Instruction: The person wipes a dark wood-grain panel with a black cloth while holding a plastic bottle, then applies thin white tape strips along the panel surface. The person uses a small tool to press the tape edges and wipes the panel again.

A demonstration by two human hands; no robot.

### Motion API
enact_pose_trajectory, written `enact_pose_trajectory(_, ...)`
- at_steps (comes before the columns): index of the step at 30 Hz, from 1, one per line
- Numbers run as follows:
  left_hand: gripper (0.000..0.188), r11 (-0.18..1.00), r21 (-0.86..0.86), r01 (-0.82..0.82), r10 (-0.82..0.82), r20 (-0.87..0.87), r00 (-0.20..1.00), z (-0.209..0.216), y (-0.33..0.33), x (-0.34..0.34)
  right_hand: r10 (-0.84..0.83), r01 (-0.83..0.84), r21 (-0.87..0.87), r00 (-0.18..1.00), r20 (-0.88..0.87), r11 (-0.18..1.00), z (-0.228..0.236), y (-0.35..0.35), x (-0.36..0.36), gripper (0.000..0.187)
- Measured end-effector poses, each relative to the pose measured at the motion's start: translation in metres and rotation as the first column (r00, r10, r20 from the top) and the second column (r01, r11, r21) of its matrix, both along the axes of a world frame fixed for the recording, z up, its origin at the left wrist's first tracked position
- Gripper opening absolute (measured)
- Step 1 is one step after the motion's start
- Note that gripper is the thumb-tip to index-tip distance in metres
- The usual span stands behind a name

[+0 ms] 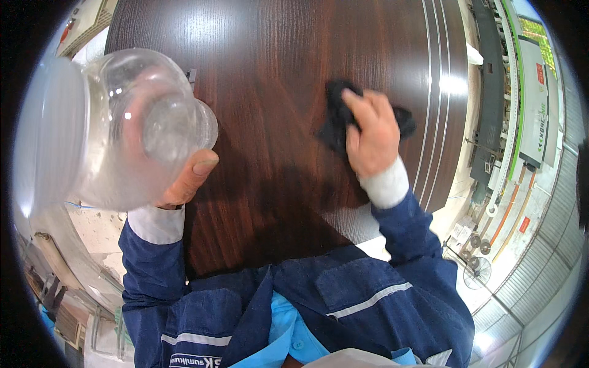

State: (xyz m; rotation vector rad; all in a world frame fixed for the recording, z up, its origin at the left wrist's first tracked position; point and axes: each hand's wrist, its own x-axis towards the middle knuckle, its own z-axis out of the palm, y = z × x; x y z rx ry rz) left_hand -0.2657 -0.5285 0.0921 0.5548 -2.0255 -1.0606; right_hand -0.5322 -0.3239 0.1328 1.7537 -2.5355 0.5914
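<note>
A large clear container, like a bottle or jar, is tilted close in front of me on the left. My left hand is wrapped round it; the thumb shows at its near side and the fingers are blurred through the transparent wall. On the dark brown wood-grain panel, my right hand presses a crumpled black cloth against the surface, fingers bent over it. Three thin pale lines run along the panel's right side, beyond the cloth.
A long grey and white machine with a green stripe stands at the far right. Below it, a round fan is on the floor side. A pale pipe-like piece lies at the lower left.
</note>
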Motion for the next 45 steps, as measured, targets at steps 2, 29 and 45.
enact_pose_trajectory(2, 0.098, 1.0, -0.029, -0.009, 0.009, 0.007, 1.0, 0.0, -0.001, -0.002, 0.022, -0.023, 0.019, 1.0, 0.016, 1.0, 0.0, 0.009, 0.005, 0.053)
enact_pose_trajectory(29, 0.095, 0.985, 0.165, 0.057, -0.042, -0.09, 0.995, 0.003, 0.002, -0.01, -0.055, 0.058, -0.059, 0.997, 0.057, 0.997, -0.003, -0.008, -0.012, 0.013)
enact_pose_trajectory(45, 0.103, 0.995, -0.101, -0.006, 0.009, 0.02, 1.0, 0.0, -0.008, -0.012, -0.127, 0.13, 0.007, 0.958, 0.259, 0.991, -0.023, 0.003, -0.036, 0.023)
